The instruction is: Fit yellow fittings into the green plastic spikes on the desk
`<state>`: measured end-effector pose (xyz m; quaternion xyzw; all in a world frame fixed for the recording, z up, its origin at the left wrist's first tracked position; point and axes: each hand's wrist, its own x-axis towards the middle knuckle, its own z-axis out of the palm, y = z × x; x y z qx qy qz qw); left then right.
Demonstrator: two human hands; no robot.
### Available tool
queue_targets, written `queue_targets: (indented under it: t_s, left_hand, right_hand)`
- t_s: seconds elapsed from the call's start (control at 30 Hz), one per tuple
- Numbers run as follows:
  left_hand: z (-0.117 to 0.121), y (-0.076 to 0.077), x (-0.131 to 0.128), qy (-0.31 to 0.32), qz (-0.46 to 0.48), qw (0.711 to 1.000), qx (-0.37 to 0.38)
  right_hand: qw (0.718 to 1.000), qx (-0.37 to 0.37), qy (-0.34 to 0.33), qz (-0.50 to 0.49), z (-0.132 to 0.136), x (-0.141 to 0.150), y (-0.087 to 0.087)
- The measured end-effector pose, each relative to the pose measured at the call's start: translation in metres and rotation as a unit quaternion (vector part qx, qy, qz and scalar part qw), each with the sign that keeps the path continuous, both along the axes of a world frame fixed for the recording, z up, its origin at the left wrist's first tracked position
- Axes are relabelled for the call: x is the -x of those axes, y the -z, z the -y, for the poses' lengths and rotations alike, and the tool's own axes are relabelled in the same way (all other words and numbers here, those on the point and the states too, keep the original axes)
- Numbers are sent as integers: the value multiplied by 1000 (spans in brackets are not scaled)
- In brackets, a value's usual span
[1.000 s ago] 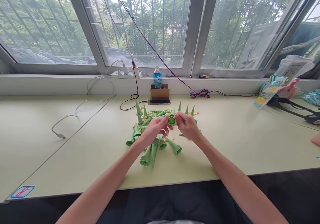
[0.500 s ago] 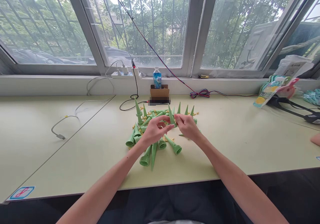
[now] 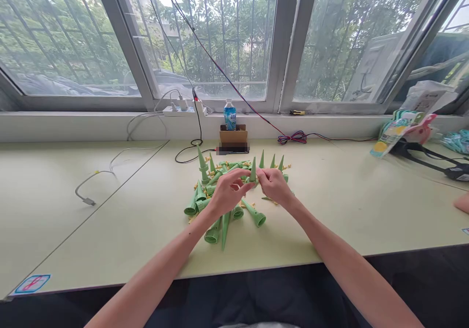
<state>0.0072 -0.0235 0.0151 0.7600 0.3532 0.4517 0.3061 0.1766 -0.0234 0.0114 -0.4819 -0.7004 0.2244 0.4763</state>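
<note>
A pile of green plastic cone spikes (image 3: pixel 216 206) lies on the pale table (image 3: pixel 146 230), mixed with small yellow bits. Both my hands meet above the pile around one upright green cone (image 3: pixel 252 171) whose tip points up. My left hand (image 3: pixel 229 194) has its fingers curled, the fingertips pinching the cone's lower part. My right hand (image 3: pixel 273 186) grips the same cone from the right side. Several finished cones (image 3: pixel 271 162) stand upright behind my hands.
A cardboard box (image 3: pixel 233 136) with a water bottle (image 3: pixel 229 114) behind it stands at the table's back. Cables (image 3: pixel 110 164) run over the left half. Colourful packets (image 3: pixel 399 130) and a black strap lie far right. Another person's hand (image 3: pixel 462 203) shows at the right edge.
The cone's open mouth faced me a second ago; it is now turned upright between my fingers. My hands stayed over the pile.
</note>
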Motion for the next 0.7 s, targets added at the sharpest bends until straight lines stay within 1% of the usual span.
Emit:
queue_targets:
  t_s: [0.13, 0.23, 0.37, 0.57, 0.7]
  left_hand:
    - [-1, -1, -1, 15, 29, 997, 69]
    - [-2, -1, 0, 35, 57, 993, 92]
    - [-3, -1, 0, 47, 87, 988, 120]
    - [-2, -5, 3, 73, 81, 984, 138]
    - [-1, -10, 6, 94, 56, 979, 172]
  right_hand:
    - [1000, -4, -18, -2, 1, 2, 2]
    - [1000, -10, -25, -1, 1, 1, 2]
    - [999, -15, -30, 5, 2, 0, 2]
    - [999, -35, -28, 27, 4, 0, 1]
    - [996, -65, -19, 57, 5, -1, 3]
